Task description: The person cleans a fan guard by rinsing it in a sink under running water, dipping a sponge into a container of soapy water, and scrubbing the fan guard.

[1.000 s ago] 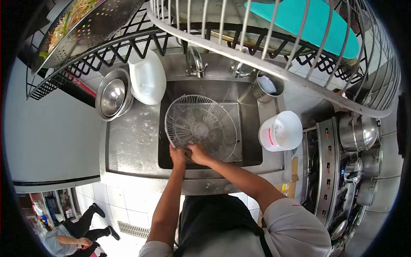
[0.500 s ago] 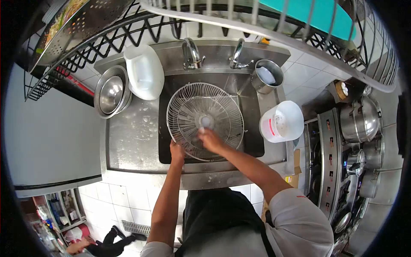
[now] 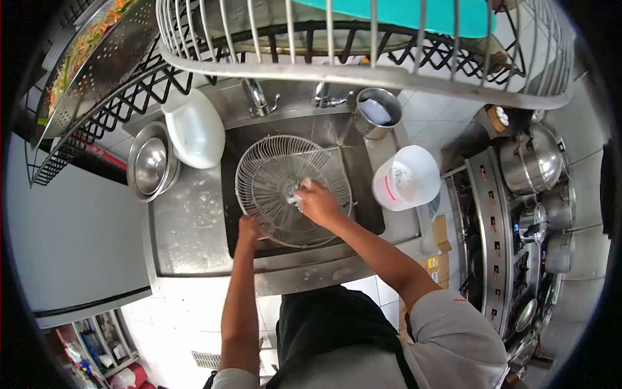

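Observation:
A round wire fan guard rests in the steel sink, its thin spokes running in to a hub. At the guard's near left edge, my left hand is closed around the rim. My right hand is over the middle of the guard, beside the hub, with fingers closed on a small whitish wad. Whether that wad is cloth or sponge, I cannot tell.
Two taps stand behind the sink. Metal bowls and a white jug sit left. A steel pot and white bucket are right, near the stove. A wire rack hangs overhead.
My right hand has shifted slightly across the hub, and the whitish wad shows more clearly. My left hand stays at the near left rim. The whole view has turned a little.

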The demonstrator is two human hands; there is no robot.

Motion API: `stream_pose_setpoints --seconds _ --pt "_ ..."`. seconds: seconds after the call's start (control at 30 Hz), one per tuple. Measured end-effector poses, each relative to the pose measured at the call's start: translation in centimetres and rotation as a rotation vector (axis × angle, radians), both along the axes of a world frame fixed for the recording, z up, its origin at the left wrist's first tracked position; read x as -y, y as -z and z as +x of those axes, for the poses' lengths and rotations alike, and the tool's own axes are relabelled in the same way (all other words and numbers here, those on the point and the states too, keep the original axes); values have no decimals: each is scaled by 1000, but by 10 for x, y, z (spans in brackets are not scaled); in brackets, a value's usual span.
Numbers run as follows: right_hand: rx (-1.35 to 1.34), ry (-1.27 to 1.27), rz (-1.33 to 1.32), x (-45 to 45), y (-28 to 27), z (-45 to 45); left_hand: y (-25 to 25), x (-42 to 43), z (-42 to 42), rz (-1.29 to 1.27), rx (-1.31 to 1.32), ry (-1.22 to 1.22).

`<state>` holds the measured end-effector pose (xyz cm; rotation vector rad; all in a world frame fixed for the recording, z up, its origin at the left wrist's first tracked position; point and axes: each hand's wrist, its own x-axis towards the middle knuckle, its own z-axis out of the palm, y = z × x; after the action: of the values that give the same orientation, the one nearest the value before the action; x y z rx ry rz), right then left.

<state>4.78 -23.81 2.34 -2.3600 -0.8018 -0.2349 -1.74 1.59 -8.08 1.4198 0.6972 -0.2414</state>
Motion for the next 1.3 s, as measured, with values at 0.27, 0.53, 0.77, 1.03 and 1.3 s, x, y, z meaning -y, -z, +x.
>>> stream_pose_setpoints --seconds 0.27,0.53,0.77,1.03,1.3 --pt "-3 609 -401 169 -162 13 -4 -2 30 -40 -195 -1" --pt "-439 -38 -1088 222 -48 75 56 14 13 -47 129 -291" --pt "-355 257 -520 217 -152 44 95 27 9 -7 -50 -246" --pt "-270 72 148 115 -168 -6 24 27 29 45 11 -225" --pt "-674 -178 -171 -59 104 0 29 96 17 -315 -86 -666"
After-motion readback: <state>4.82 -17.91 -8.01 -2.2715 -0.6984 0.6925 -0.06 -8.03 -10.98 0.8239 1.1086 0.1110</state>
